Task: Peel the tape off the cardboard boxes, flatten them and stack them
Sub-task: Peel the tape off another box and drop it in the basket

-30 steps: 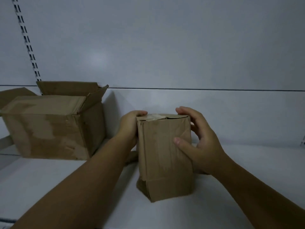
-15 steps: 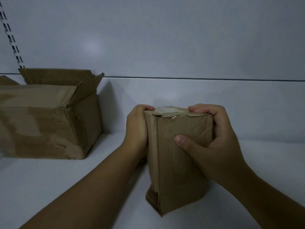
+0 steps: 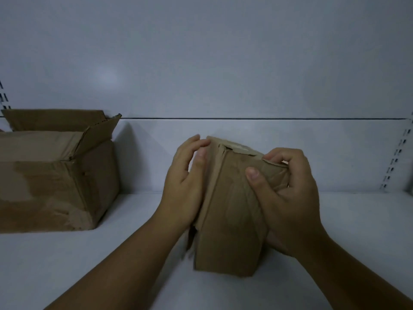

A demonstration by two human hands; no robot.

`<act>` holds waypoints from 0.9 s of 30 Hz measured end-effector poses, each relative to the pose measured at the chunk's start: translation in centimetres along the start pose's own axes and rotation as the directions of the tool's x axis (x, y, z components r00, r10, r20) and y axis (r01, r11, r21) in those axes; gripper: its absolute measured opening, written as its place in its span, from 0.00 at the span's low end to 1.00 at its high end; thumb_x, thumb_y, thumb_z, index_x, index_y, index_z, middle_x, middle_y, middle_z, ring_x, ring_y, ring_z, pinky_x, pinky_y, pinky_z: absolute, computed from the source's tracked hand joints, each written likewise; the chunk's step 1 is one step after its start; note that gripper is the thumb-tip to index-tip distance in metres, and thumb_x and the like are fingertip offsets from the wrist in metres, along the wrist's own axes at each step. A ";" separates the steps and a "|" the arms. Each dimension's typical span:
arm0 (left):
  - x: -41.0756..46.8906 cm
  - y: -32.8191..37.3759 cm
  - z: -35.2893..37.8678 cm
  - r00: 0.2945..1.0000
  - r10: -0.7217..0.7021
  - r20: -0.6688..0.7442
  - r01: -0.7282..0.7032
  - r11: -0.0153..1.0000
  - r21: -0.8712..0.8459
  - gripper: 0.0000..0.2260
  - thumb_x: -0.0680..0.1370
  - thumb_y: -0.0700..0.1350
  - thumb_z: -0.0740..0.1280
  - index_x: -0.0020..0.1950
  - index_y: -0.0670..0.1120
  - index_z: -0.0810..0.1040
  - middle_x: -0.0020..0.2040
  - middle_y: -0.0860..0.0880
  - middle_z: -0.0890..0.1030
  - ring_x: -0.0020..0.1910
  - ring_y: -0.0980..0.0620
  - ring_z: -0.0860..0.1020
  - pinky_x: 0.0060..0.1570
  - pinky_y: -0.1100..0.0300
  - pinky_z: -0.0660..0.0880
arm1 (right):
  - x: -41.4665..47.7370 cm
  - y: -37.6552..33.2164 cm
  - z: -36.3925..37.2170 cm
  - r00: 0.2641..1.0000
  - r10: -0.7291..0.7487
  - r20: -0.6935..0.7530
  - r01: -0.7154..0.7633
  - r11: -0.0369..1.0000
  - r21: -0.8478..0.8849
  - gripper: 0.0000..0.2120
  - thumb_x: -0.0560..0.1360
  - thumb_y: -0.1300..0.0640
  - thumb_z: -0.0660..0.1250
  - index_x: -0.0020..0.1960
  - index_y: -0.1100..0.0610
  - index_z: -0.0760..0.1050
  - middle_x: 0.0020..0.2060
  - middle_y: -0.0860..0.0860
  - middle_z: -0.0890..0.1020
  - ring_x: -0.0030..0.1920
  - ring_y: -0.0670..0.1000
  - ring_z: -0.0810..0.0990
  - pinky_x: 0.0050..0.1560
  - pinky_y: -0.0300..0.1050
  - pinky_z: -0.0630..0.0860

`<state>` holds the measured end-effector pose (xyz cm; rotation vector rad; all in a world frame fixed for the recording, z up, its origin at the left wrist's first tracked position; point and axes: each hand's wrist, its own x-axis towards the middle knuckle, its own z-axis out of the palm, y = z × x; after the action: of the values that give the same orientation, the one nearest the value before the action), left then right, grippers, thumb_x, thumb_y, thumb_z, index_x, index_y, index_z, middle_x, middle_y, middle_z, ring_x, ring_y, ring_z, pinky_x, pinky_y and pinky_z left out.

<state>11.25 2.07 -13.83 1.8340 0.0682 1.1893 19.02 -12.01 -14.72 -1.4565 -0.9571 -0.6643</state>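
Observation:
A small brown cardboard box (image 3: 230, 220) stands tilted on the white shelf, its top leaning left, with pale tape (image 3: 240, 149) across its top seam. My right hand (image 3: 288, 198) grips its upper right corner, thumb on the front face and fingers curled over the top edge. My left hand (image 3: 185, 186) rests flat against the box's left side with fingers nearly straight. A larger brown box (image 3: 55, 184) with raised flaps sits at the left.
The white shelf surface (image 3: 346, 220) runs to the right, backed by a white wall panel. Slotted metal uprights (image 3: 395, 157) stand at the right edge and at the far left.
The small box has tipped and turned, its top now leaning left. My left hand's fingers have come off the top edge and straightened; my right hand keeps its grip.

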 end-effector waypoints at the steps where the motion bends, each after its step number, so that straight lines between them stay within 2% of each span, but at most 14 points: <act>1: -0.2 0.9 0.0 0.996 0.088 0.007 -0.087 0.996 -0.025 0.10 0.79 0.52 0.57 0.58 0.57 0.75 0.61 0.60 0.75 0.63 0.65 0.70 0.59 0.74 0.66 | 0.1 0.1 -0.1 0.998 -0.064 -0.016 0.063 0.997 -0.055 0.09 0.70 0.45 0.64 0.44 0.48 0.68 0.42 0.47 0.73 0.46 0.51 0.74 0.45 0.43 0.74; 3: -0.8 1.9 -0.1 0.977 0.186 0.108 -0.180 0.982 -0.061 0.13 0.75 0.53 0.63 0.58 0.55 0.75 0.60 0.58 0.77 0.64 0.61 0.72 0.59 0.70 0.68 | 0.2 0.2 -0.2 0.986 -0.162 -0.030 0.156 0.977 -0.145 0.09 0.73 0.50 0.63 0.42 0.55 0.72 0.39 0.47 0.73 0.43 0.48 0.71 0.43 0.35 0.68; 5: -1.4 2.0 -0.1 0.944 0.211 0.254 -0.236 0.969 0.071 0.23 0.68 0.55 0.70 0.62 0.57 0.72 0.66 0.55 0.72 0.68 0.58 0.68 0.64 0.66 0.67 | 0.2 0.2 -0.3 0.979 -0.202 -0.020 0.196 0.967 -0.166 0.09 0.75 0.53 0.62 0.41 0.59 0.75 0.40 0.45 0.73 0.43 0.46 0.70 0.43 0.35 0.66; 7: -1.7 1.6 0.2 0.907 0.194 0.375 -0.299 0.922 0.247 0.32 0.64 0.56 0.74 0.65 0.62 0.66 0.71 0.56 0.62 0.71 0.60 0.60 0.66 0.70 0.62 | 0.2 0.1 -0.5 0.975 -0.221 0.015 0.221 0.967 -0.129 0.08 0.75 0.55 0.61 0.42 0.57 0.76 0.40 0.42 0.73 0.43 0.45 0.71 0.43 0.38 0.67; 9: -1.7 1.2 0.3 0.889 0.200 0.413 -0.355 0.870 0.343 0.36 0.62 0.56 0.75 0.66 0.65 0.63 0.71 0.57 0.59 0.71 0.61 0.57 0.64 0.73 0.60 | 0.2 0.1 -0.7 0.974 -0.215 0.067 0.219 0.974 -0.055 0.06 0.76 0.56 0.60 0.43 0.53 0.75 0.40 0.39 0.73 0.42 0.45 0.72 0.43 0.36 0.68; 12: -1.5 0.7 0.0 0.884 0.249 0.395 -0.418 0.799 0.433 0.35 0.61 0.56 0.75 0.67 0.59 0.68 0.69 0.53 0.64 0.68 0.57 0.61 0.60 0.70 0.60 | 0.2 0.3 -0.8 0.977 -0.168 0.131 0.166 0.986 0.028 0.05 0.75 0.55 0.61 0.44 0.51 0.75 0.41 0.41 0.76 0.43 0.42 0.74 0.45 0.32 0.70; 15: -1.1 0.0 -0.4 0.882 0.289 0.371 -0.444 0.773 0.453 0.30 0.63 0.58 0.73 0.63 0.53 0.74 0.62 0.53 0.69 0.64 0.55 0.65 0.59 0.70 0.61 | 0.1 0.7 -0.6 0.974 -0.084 0.212 0.069 0.995 0.076 0.07 0.73 0.54 0.61 0.46 0.51 0.77 0.43 0.45 0.79 0.48 0.41 0.76 0.50 0.32 0.71; 18: -1.0 -0.7 -0.5 0.888 0.325 0.324 -0.448 0.772 0.451 0.22 0.67 0.58 0.70 0.58 0.49 0.79 0.55 0.53 0.75 0.58 0.53 0.69 0.56 0.69 0.64 | 0.0 0.9 -0.5 0.948 -0.061 0.311 0.042 0.997 0.068 0.10 0.70 0.50 0.61 0.49 0.49 0.77 0.46 0.41 0.78 0.51 0.38 0.75 0.53 0.29 0.69; 23: -1.3 -1.0 -0.2 0.895 0.340 0.290 -0.440 0.781 0.443 0.23 0.69 0.57 0.69 0.61 0.48 0.77 0.54 0.53 0.75 0.57 0.54 0.69 0.57 0.73 0.63 | 0.3 1.2 -0.8 0.929 -0.063 0.365 0.057 0.998 0.026 0.10 0.69 0.55 0.64 0.50 0.45 0.75 0.48 0.37 0.75 0.53 0.36 0.72 0.54 0.28 0.66; 27: -1.5 -0.5 0.0 0.938 0.289 0.189 -0.340 0.867 0.365 0.25 0.67 0.56 0.71 0.62 0.52 0.73 0.55 0.56 0.74 0.57 0.58 0.70 0.57 0.74 0.64 | 0.4 1.3 -1.0 0.906 -0.033 0.422 0.035 0.999 0.003 0.15 0.70 0.57 0.64 0.53 0.43 0.74 0.50 0.39 0.74 0.54 0.37 0.71 0.54 0.27 0.65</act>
<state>10.67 1.64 -15.29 2.3425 -0.0768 1.3499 20.42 -12.81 -14.91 -1.6262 -1.3168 -0.3777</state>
